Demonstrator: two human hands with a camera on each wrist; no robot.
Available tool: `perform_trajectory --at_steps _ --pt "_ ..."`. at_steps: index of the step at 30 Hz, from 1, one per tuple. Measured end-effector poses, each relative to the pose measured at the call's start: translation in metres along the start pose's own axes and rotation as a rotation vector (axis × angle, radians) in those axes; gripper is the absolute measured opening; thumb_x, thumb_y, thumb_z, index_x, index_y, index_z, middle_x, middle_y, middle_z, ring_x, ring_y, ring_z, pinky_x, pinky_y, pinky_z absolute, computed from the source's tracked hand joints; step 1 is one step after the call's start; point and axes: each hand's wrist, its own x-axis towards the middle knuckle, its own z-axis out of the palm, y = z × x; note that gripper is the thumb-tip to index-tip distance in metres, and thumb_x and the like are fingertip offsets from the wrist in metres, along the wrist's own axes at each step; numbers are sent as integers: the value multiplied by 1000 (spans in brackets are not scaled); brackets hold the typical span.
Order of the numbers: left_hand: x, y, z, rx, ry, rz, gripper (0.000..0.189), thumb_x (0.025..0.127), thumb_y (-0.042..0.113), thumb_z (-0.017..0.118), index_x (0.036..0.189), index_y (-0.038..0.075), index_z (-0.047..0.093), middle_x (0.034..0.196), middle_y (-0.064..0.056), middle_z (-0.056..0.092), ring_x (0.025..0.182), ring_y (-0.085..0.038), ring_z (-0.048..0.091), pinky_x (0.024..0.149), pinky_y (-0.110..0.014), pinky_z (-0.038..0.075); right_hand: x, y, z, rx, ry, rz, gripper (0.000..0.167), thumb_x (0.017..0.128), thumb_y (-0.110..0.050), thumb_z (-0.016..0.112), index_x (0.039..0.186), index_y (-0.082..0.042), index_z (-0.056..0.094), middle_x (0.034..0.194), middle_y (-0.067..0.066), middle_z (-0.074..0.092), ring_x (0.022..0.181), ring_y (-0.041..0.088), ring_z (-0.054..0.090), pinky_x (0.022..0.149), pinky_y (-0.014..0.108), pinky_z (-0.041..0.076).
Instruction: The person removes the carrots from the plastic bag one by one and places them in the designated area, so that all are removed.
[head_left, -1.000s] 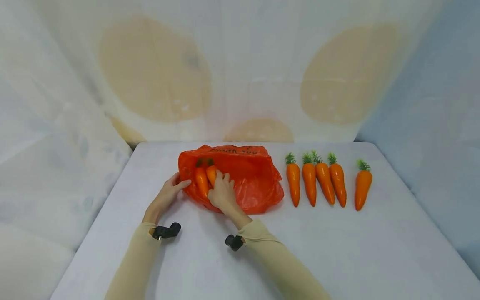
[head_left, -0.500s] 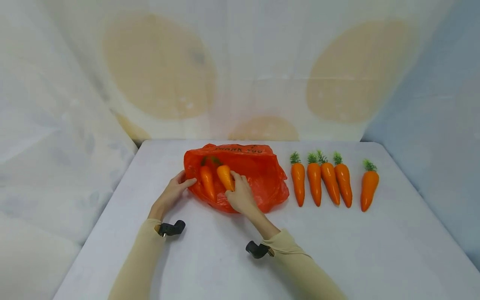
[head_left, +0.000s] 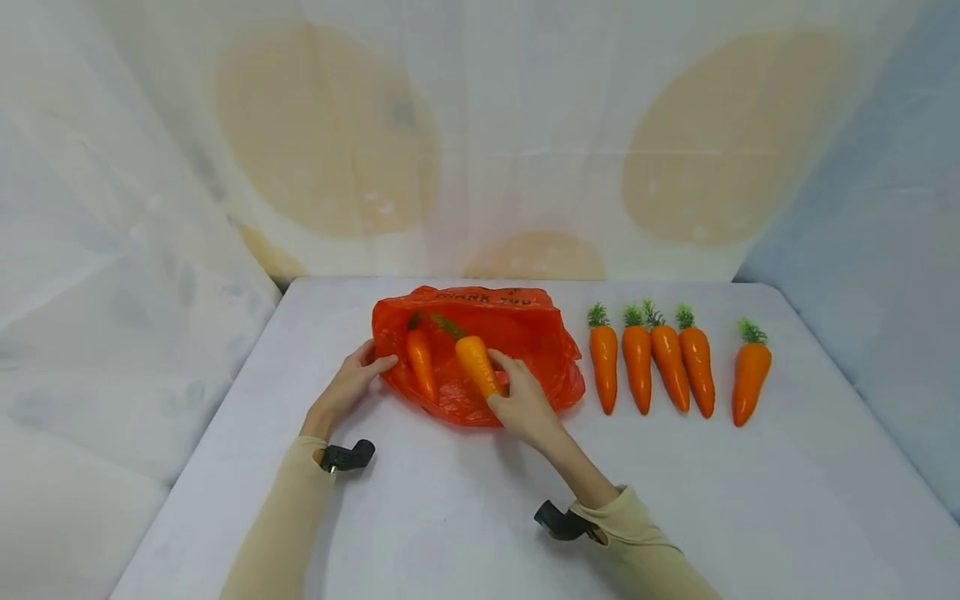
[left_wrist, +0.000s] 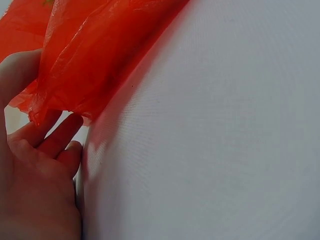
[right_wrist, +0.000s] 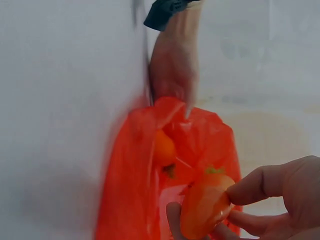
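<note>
A red plastic bag (head_left: 536, 342) lies with its mouth towards me, "THANK YOU" printed along its upper edge. My left hand (head_left: 343, 390) holds the bag's left rim, thumb on the inside and fingers behind, as the left wrist view of the hand (left_wrist: 37, 175) also shows. Between the thumb and fingers of my right hand (head_left: 528, 408) is a carrot (head_left: 476, 363), pinched along its body at the bag's mouth, its green top pointing up and left. Another carrot (head_left: 422, 367) lies inside the bag on the left. The right wrist view shows the pinched carrot (right_wrist: 205, 207) close up.
To the right of the bag, several carrots (head_left: 637, 367) lie side by side with green tops away from me. One carrot (head_left: 751, 383) lies farther right, apart from them. A white table (head_left: 420, 517) is bordered by hanging cloth (head_left: 525, 192) at the back and sides.
My right hand has drawn its carrot rightward and towards me, away from the other carrot in the bag. The left hand keeps its hold on the rim. The view has shifted slightly.
</note>
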Motion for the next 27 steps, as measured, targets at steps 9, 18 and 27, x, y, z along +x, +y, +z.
perform_trajectory --at_steps 9,18,27 --pt "-9 -3 -7 2 -18 -15 80 96 47 59 159 17 20 161 -10 28 148 -32 20 119 -63 7 -12 -13 -35 22 -106 -99 63 89 -5 55 150 -15 41 142 8 51 100 26 54 77 30 53" --pt "-6 -1 -4 -9 -37 5 79 97 45 59 159 17 20 161 -9 28 148 -32 21 119 -62 8 -25 -19 -98 163 -119 -153 65 91 0 48 153 -14 37 147 13 43 106 32 52 74 31 53" --pt "-2 11 7 -17 -37 39 74 97 45 59 157 18 26 159 -6 33 146 -29 25 120 -61 10 -62 34 -221 64 284 -103 62 101 -7 45 158 -15 25 150 20 33 101 9 52 73 11 50"
